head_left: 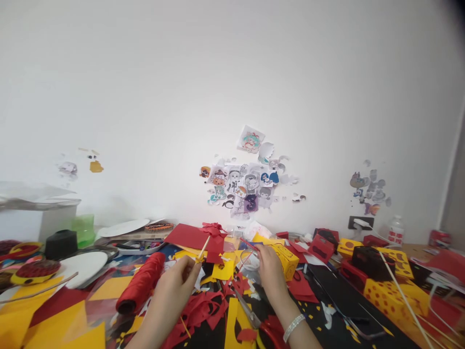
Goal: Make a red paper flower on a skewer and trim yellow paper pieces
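Observation:
My left hand [183, 274] pinches a thin pale wooden stick [204, 247], which points up and to the right, with a bit of yellow at its lower end. To the right, my right hand [267, 264] has its fingers closed near a thin red piece [249, 243] that reaches up and left from the fingertips. Between and below the hands lie cut red paper scraps [205, 308] and yellow paper pieces [223, 270]. Scissors [250, 312] with red handles rest on the table below my right hand.
A red thread spool [141, 283] lies left of my left hand. Yellow spotted boxes [395, 298] and red boxes [321, 248] crowd the right side. White plates [84, 266], a black spool [61, 245] and a green container [83, 230] are at left. Paper drawings [250, 140] cover the wall.

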Available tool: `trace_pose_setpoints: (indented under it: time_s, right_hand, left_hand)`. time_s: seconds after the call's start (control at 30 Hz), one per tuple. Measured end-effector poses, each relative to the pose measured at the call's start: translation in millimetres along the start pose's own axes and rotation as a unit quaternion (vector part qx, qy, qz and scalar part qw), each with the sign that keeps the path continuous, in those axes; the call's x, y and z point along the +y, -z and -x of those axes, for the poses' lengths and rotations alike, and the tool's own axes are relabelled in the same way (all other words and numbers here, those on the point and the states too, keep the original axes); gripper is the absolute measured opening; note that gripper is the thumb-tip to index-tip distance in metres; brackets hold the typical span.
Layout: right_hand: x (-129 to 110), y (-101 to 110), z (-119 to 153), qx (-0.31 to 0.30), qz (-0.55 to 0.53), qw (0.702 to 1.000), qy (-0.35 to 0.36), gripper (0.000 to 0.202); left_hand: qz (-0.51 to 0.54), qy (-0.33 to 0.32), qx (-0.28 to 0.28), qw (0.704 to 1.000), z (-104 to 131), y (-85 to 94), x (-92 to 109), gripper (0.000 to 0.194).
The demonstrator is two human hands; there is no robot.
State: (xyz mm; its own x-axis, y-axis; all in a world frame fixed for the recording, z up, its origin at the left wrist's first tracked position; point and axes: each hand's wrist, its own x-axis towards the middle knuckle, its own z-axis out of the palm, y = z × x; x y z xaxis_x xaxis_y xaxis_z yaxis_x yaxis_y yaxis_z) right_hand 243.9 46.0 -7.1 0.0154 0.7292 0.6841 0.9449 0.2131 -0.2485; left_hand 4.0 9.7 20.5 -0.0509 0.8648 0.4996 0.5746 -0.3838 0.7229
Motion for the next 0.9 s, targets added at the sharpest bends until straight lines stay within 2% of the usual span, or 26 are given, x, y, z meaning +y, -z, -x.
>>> trace_pose_setpoints:
  time_s: [0.1,0.13,0.3,0.5,0.57,0.7,0.83,0.9]
  right_hand:
    - [-1.1,12.7,1.6,0.042,-0.010,0.999,0.006,0.031]
    - [-2.4,16.6,2.7,0.038,-0.003,0.999,0.013,0.031]
    - [-9.1,24.5,7.2,-0.090,0.066,0.991,0.078,0.023]
    - [-16.0,21.1,11.2,-0.141,0.096,0.971,0.166,0.038]
    - [-21.5,25.0,13.3,-0.142,0.107,0.967,0.183,0.030]
    - [-38.2,31.2,18.3,-0.118,0.070,0.962,0.236,0.016]
    - [-52.7,22.6,24.6,-0.083,0.055,0.957,0.271,0.011]
    - [-56.0,18.5,27.3,-0.066,0.053,0.958,0.273,0.010]
  left_hand:
    - [-0.067,0.001,-0.027,0.997,5.1,-0.7,3.9,0.034]
    - [-0.089,0.003,-0.038,0.995,6.9,-0.7,6.2,0.033]
    - [-0.151,0.009,-0.068,0.986,12.1,-5.7,13.4,0.028]
    - [0.023,0.050,-0.109,0.993,6.2,-27.6,-8.4,0.030]
    - [0.054,0.055,-0.097,0.992,5.3,-33.7,-14.8,0.032]
    - [0.057,0.027,-0.055,0.997,6.6,-44.6,-19.0,0.031]
    - [0.072,0.016,-0.060,0.995,8.8,-59.5,-20.6,0.027]
    - [0.099,0.040,-0.066,0.992,9.3,-67.1,-21.9,0.026]
